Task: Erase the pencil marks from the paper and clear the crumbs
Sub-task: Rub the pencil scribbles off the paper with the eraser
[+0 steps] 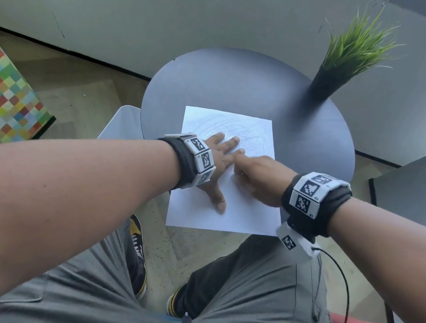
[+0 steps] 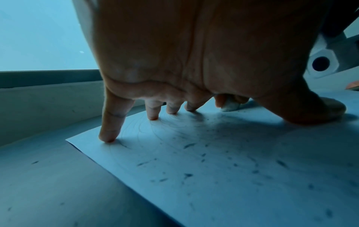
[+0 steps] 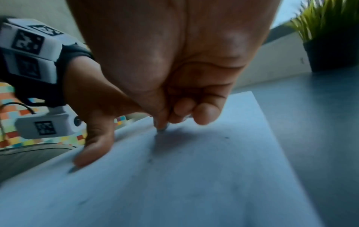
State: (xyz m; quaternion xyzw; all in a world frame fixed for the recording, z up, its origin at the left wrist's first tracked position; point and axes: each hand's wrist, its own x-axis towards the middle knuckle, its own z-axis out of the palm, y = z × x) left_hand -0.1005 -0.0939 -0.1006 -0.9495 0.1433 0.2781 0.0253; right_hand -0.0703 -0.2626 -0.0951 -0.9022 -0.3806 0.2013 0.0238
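Pinched between your right hand's [image 1: 261,175] thumb and fingertips was a small white eraser [image 2: 230,106], its tip down on the paper [image 1: 239,218] just beside your left index finger; the right wrist view was too blurred to show more than a grey nub under the pinch. Your left hand [image 1: 217,162] lay flat with straight, spread fingers [image 2: 108,132] pressing the sheet onto the round table [image 1: 317,136], thumb splayed back toward you. What mattered for the next stroke was direction: the remaining pencil marks [image 1: 237,129] lay on the far half of the sheet, beyond both hands, looping across its width, while the near half looked largely clean. From the eraser, then, the work lay forward and slightly left, and your left fingers sat right between the eraser and part of those loops. Your right hand was the nearer one to the scribble's right side; I judged the left would have needed to shift before the eraser could reach what lay under and past it. Dark crumbs [image 2: 188,175] were scattered over the paper beneath your left palm, a few on the table beside the sheet's left edge, so clearing was not yet done. A potted grass plant [image 1: 354,52] stood well apart at the table's far right.
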